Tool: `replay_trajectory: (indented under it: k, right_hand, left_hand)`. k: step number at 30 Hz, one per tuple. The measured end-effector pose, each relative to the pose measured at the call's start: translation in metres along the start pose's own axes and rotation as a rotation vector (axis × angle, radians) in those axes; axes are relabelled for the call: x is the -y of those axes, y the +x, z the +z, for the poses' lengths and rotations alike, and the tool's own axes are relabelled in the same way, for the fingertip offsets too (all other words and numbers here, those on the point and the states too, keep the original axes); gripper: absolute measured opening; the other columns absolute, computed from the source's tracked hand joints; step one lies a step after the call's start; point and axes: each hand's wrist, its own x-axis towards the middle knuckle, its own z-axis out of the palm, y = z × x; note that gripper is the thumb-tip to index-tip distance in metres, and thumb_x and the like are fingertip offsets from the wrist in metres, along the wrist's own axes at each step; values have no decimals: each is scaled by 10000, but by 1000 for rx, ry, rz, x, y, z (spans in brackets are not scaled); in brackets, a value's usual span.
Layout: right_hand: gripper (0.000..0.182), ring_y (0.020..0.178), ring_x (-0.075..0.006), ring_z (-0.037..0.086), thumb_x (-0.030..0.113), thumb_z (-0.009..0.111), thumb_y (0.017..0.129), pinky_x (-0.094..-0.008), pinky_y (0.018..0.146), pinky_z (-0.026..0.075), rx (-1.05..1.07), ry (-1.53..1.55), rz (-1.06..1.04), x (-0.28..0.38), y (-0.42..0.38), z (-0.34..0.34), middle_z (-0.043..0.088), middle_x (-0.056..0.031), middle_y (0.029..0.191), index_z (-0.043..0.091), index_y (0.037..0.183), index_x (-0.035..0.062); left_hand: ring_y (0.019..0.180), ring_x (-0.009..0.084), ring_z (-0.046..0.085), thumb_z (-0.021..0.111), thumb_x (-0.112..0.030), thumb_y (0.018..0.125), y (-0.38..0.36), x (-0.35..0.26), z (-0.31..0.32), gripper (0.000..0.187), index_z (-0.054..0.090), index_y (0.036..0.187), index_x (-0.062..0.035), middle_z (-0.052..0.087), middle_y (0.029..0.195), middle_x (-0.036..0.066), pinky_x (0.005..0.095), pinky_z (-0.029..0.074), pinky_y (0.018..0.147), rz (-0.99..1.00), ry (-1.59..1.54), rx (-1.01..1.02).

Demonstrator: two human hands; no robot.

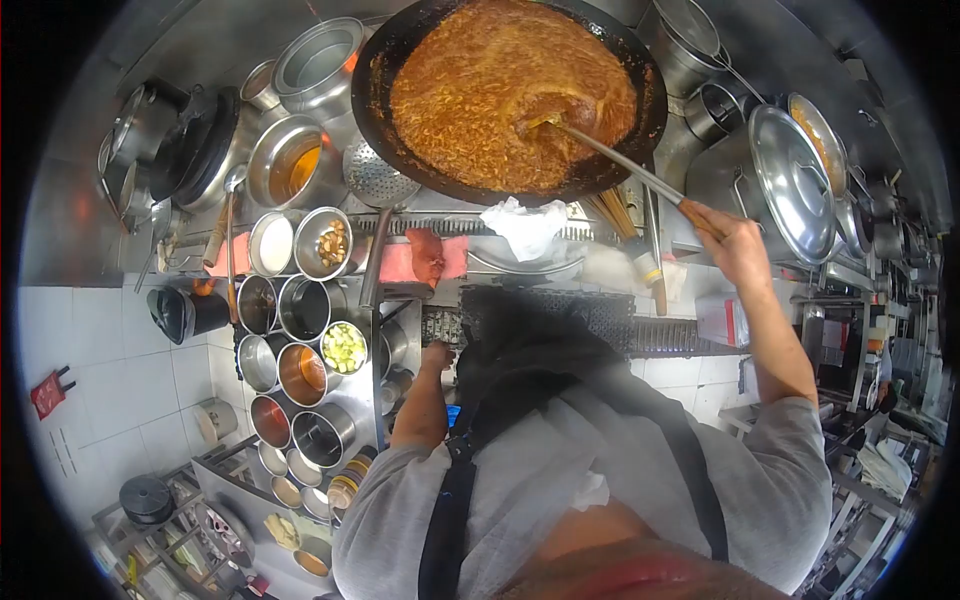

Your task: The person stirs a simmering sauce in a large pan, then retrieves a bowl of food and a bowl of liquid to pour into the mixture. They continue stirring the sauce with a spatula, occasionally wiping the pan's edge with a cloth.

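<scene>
A large black wok (372,100) holds a reddish-brown, oily mixture (470,90) with small bits in it. My right hand (735,240) is closed around the wooden end of a long ladle (640,172), whose head dips into the mixture right of the middle. Low at my side, near the left edge of my apron, is my left hand (437,357). It is small in view, and its fingers cannot be made out. A crumpled white cloth (525,232) lies at the wok's front edge.
Left of the wok are a perforated skimmer (378,172), a pot with orange liquid (290,170) and several metal containers, one with chopped green pieces (344,347). On the right stands a tall pot with a steel lid (790,185). Wooden-handled tools (645,262) lean near the wok.
</scene>
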Motion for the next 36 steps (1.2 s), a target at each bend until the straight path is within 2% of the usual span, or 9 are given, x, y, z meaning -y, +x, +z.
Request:
replay_trajectory:
  k: [1,3,6,9,15,21,31,32,36]
  right_hand:
    - [376,856,-341,646,40,675,744,-366,755,512,1,2,-8,-2,5,11,660,-194,974,637,1118,38]
    - [393,847,-351,631,51,669,737,-385,746,509,-50,56,-45,-5,21,33,656,-178,967,651,1120,141]
    - [388,849,-362,616,71,648,763,-409,749,500,-3,57,-49,5,49,53,653,-177,937,634,1142,154]
    - [383,837,-370,607,115,602,811,-446,757,490,-10,19,-105,10,76,74,639,-177,911,596,1191,164]
    - [399,860,-385,607,168,551,861,-469,776,486,-26,-138,-63,4,136,113,631,-199,921,538,1259,187]
    - [387,925,-394,596,179,556,860,-477,806,480,-79,-123,6,-1,178,108,630,-222,973,554,1247,164]
    - [349,928,-351,613,184,595,832,-429,814,478,-158,-271,84,-59,154,13,648,-188,960,612,1180,174]
    - [345,928,-345,616,179,597,829,-420,811,478,-160,-253,60,-59,143,0,651,-183,966,617,1174,163]
    - [342,923,-336,624,164,618,815,-392,793,479,-109,-229,122,-45,97,-53,653,-179,965,632,1156,137]
  left_hand:
    - [532,253,600,615,-197,734,-7,-6,2,156,662,832,-85,591,608,126,428,490,497,-428,-852,-19]
    - [449,212,533,617,-180,735,-13,2,11,132,631,809,-72,531,558,117,422,441,423,-521,-1146,-86]
    - [624,269,625,657,-246,699,-27,-3,-11,173,659,807,-110,637,731,101,388,521,573,-48,-421,286]
    - [568,238,621,538,-109,807,-27,33,16,59,554,800,-53,626,715,128,373,505,451,-60,160,85]
    - [747,267,666,679,-231,676,-30,10,18,289,675,923,-80,685,825,81,394,548,690,-394,11,-53]
    - [579,214,668,629,-76,704,-54,-38,17,476,557,1165,19,671,743,162,325,544,491,-456,-441,-246]
    - [1011,290,597,727,-338,629,-31,44,33,305,696,897,-196,642,1051,76,412,487,873,-361,-120,-46]
    - [966,288,612,722,-294,625,-33,42,22,289,687,871,-146,646,1004,103,409,497,838,-33,120,97]
    - [793,246,661,687,-250,654,-16,46,24,216,678,803,-94,668,862,118,387,534,715,-264,109,70]
